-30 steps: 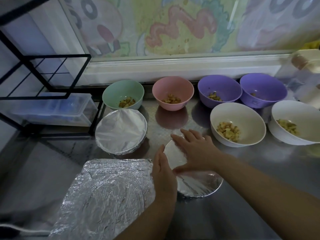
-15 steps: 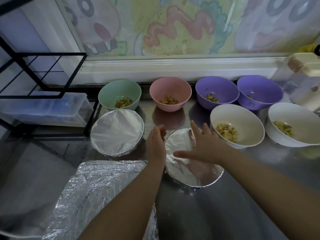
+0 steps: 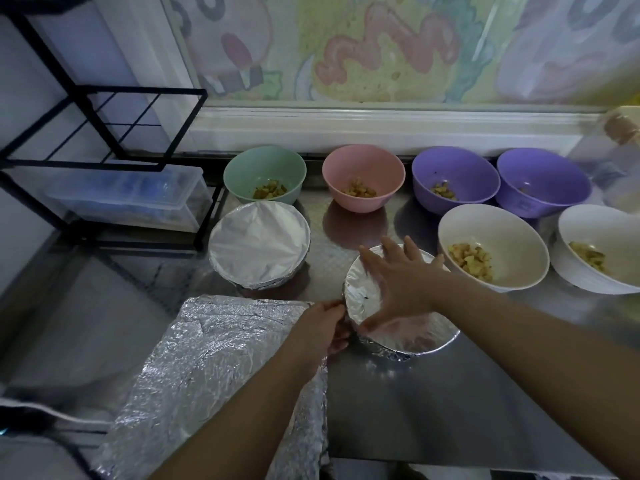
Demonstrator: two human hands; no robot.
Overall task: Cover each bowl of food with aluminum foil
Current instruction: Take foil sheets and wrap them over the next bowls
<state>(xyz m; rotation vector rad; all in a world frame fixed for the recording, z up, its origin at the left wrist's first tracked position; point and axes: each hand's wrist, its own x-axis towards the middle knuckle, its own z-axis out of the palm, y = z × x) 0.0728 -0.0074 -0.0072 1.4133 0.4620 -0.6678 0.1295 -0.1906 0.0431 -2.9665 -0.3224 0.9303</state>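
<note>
Foil-covered bowl (image 3: 360, 299), left hand (image 3: 318, 327) dropped to rim

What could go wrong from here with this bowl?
The right hand presses flat on the near covered bowl; pushing harder could dent or tear its foil.
The left hand crimps the rim while its forearm lies across the loose foil sheet, which could get dragged or crumpled.
The open cream bowl sits close beside the right arm and might get bumped.

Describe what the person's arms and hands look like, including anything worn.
The left hand and right hand are ungloved, with no ring, watch or bracelet visible. No sleeve shows on either arm as far as the frame edge.
</note>
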